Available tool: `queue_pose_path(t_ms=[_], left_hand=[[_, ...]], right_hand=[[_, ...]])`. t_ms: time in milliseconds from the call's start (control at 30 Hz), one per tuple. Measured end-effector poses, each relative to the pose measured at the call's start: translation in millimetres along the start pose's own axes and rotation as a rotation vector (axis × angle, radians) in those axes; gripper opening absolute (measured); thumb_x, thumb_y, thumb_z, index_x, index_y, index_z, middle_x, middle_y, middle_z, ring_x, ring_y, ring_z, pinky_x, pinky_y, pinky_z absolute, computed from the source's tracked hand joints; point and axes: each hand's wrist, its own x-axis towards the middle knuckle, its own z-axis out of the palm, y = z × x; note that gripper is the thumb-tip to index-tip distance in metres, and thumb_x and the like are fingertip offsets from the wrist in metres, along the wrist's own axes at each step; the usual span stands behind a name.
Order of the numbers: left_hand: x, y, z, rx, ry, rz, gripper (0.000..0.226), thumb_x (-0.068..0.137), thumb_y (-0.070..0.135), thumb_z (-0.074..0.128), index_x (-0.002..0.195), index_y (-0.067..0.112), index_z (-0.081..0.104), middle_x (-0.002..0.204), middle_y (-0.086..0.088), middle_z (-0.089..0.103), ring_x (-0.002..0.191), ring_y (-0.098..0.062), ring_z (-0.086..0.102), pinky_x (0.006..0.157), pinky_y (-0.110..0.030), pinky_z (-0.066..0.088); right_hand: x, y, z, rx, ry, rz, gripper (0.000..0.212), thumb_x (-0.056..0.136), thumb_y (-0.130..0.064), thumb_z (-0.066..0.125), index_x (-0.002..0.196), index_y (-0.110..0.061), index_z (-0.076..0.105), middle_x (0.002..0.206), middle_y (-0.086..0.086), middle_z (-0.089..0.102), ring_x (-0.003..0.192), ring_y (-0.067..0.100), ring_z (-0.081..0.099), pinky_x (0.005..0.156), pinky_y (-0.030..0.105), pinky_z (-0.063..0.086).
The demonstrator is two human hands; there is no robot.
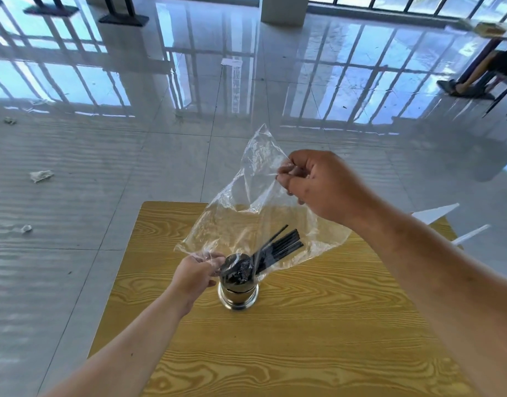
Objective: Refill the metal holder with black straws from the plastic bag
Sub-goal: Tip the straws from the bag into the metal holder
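A shiny metal holder [238, 296] stands upright on the wooden table [303, 339], its top packed with black straws. A clear plastic bag [246, 213] hangs tilted over it, its lower mouth at the holder's rim. Several black straws [281, 247] lie inside the bag, slanting down toward the holder. My right hand [318, 184] pinches the bag's raised upper end. My left hand [197, 273] grips the bag's lower edge just left of the holder.
The yellow wood-grain table ends a little beyond the holder. Two white pointed pieces [447, 219] stick out past its right edge. Scraps of paper [40, 176] lie on the glossy tiled floor at left. A person's legs [475, 78] show at far right.
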Motion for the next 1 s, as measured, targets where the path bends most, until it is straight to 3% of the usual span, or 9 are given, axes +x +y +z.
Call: queue_pose_path(t_ms=[200,300,400,500,633,733,833,900,1000], left_hand=[[1,-1,-2,-0.068,-0.014,-0.014,0.011,0.096,0.027,0.073,0.104,0.021,0.077,0.087,0.004,0.081,0.079,-0.011,0.074,0.069,-0.032,0.056],[1,-2,0,-0.076,-0.037,-0.011,0.01,0.097,0.027,0.073,0.104,0.02,0.075,0.081,0.005,0.08,0.069,-0.006,0.074,0.065,-0.029,0.055],[-2,0,4,-0.06,-0.035,0.002,0.012,0.098,0.029,0.07,0.103,0.019,0.073,0.081,0.005,0.08,0.067,-0.006,0.074,0.067,-0.029,0.055],[-3,2,6,-0.036,-0.037,0.045,0.012,0.099,0.03,0.069,0.103,0.02,0.073,0.089,0.0,0.081,0.075,-0.009,0.076,0.066,-0.027,0.054],[-4,3,6,-0.011,-0.061,0.055,0.019,0.1,0.034,0.067,0.11,0.019,0.073,0.101,-0.003,0.079,0.096,-0.026,0.073,0.071,-0.032,0.056],[-3,0,6,0.007,-0.026,0.047,0.018,0.098,0.037,0.069,0.106,0.021,0.073,0.101,-0.003,0.077,0.091,-0.025,0.071,0.071,-0.035,0.057],[-1,0,7,0.038,0.014,0.013,0.023,0.097,0.04,0.069,0.101,0.018,0.073,0.089,-0.001,0.076,0.076,-0.017,0.069,0.062,-0.029,0.056],[-1,0,7,0.149,0.047,-0.003,0.03,0.095,0.043,0.07,0.096,0.014,0.07,0.074,0.003,0.072,0.061,-0.01,0.063,0.051,-0.022,0.052],[0,-2,5,0.25,0.056,-0.049,0.035,0.097,0.039,0.07,0.078,0.011,0.063,0.046,0.009,0.061,0.042,-0.009,0.047,0.044,-0.024,0.042]], right_hand=[[2,-16,-6,-0.007,0.015,-0.009,0.012,0.1,-0.019,0.073,0.096,-0.008,0.075,0.079,-0.006,0.071,0.081,0.02,0.074,0.074,0.042,0.063],[4,-22,-10,-0.014,0.033,-0.017,0.009,0.099,-0.019,0.074,0.096,-0.011,0.076,0.08,-0.001,0.073,0.08,0.022,0.074,0.076,0.047,0.064],[6,-28,-15,-0.013,0.041,-0.028,0.008,0.098,-0.022,0.075,0.095,-0.015,0.077,0.078,-0.008,0.073,0.08,0.02,0.075,0.075,0.051,0.065],[7,-34,-16,-0.02,0.051,-0.026,0.011,0.098,-0.024,0.076,0.094,-0.014,0.076,0.073,-0.019,0.071,0.078,0.014,0.074,0.075,0.052,0.065],[6,-36,-13,-0.034,0.049,-0.022,0.014,0.098,-0.023,0.075,0.094,-0.009,0.075,0.077,-0.007,0.072,0.082,0.023,0.075,0.075,0.055,0.063],[6,-35,-16,-0.037,0.055,-0.016,0.012,0.098,-0.023,0.075,0.093,-0.012,0.076,0.077,-0.006,0.072,0.081,0.023,0.075,0.076,0.055,0.064],[7,-32,-17,-0.041,0.065,-0.03,0.011,0.097,-0.026,0.075,0.092,-0.017,0.075,0.078,-0.006,0.073,0.08,0.022,0.075,0.074,0.055,0.064],[8,-29,-16,-0.05,0.062,-0.028,0.013,0.098,-0.027,0.075,0.092,-0.015,0.075,0.081,0.002,0.075,0.08,0.028,0.075,0.071,0.057,0.064],[9,-19,-13,-0.041,0.054,0.001,0.012,0.098,-0.024,0.075,0.093,-0.013,0.076,0.081,0.006,0.075,0.081,0.03,0.074,0.072,0.056,0.063]])
